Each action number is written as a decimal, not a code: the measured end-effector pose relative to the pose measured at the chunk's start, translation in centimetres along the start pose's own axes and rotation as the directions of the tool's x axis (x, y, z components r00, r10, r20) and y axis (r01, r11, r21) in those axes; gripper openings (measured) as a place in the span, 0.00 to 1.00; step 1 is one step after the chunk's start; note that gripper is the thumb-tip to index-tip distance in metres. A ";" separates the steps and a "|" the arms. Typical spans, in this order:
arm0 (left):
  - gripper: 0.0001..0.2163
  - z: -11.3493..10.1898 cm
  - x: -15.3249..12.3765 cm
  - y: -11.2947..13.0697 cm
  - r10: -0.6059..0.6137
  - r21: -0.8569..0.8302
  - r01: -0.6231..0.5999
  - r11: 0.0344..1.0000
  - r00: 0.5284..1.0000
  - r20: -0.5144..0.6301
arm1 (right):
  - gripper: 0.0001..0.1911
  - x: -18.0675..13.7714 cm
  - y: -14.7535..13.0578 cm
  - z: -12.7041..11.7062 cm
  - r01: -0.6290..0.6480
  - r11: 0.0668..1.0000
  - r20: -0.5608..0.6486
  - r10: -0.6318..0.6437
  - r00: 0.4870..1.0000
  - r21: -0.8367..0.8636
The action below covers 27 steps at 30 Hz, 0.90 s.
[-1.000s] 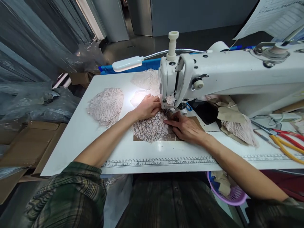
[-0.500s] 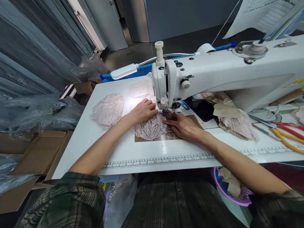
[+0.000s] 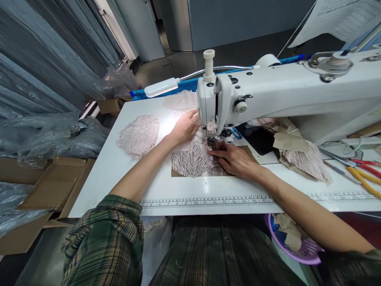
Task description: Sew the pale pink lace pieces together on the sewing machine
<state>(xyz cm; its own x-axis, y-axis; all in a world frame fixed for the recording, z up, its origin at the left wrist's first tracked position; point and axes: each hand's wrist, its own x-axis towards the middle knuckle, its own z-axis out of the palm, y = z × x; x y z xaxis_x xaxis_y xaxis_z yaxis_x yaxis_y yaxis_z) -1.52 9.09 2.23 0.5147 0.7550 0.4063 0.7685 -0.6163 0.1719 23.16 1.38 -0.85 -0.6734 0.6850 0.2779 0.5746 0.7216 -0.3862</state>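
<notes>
A pale pink lace piece (image 3: 192, 159) lies on brown paper (image 3: 220, 171) under the needle of a white sewing machine (image 3: 268, 95). My left hand (image 3: 186, 127) lies behind and left of the presser foot, fingers flat on the lace. My right hand (image 3: 233, 159) rests in front of the foot, fingers stretched out and pressing lace and paper down beside the needle. Both hands hold nothing.
A second lace piece (image 3: 139, 134) lies at the table's left, another lace piece (image 3: 180, 101) at the back under a lamp (image 3: 160, 87). Paper and lace scraps (image 3: 300, 153) and scissors (image 3: 361, 172) sit right. A purple basket (image 3: 297, 242) hangs below. Cardboard boxes (image 3: 44, 190) stand left.
My left hand has slid further back along the lace, past the presser foot. My right hand stays pressed in front of the needle. The camera has shifted slightly.
</notes>
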 end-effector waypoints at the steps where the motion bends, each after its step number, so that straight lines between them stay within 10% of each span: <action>1: 0.14 -0.8 -0.9 0.0 -0.006 0.024 0.005 1.000 1.000 0.017 | 0.22 -0.1 0.1 0.0 0.001 1.000 0.002 -0.001 1.000 0.005; 8: 0.12 -6.5 -10.2 2.8 -0.007 -0.025 0.012 1.000 0.982 0.190 | 0.20 -0.4 0.4 0.1 0.029 0.999 -0.024 -0.029 0.999 0.018; 13: 0.11 -6.7 -14.8 5.7 0.000 -0.138 0.024 0.990 0.986 0.168 | 0.18 -0.1 0.6 -0.1 -0.016 0.999 -0.059 0.019 0.998 0.051; 27: 0.16 -9.5 -19.3 9.0 0.000 0.204 0.008 0.979 0.999 -0.043 | 0.15 0.4 0.8 0.1 -0.139 0.916 -0.145 0.206 0.968 0.376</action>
<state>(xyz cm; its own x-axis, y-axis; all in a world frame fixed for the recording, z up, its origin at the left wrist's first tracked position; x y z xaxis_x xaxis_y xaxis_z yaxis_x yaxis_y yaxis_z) -8.15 -13.14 4.48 0.4982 0.7446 0.4442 0.8342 -0.5513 -0.0115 23.29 2.18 -1.11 -0.4661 0.8261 0.3166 0.4449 0.5282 -0.7233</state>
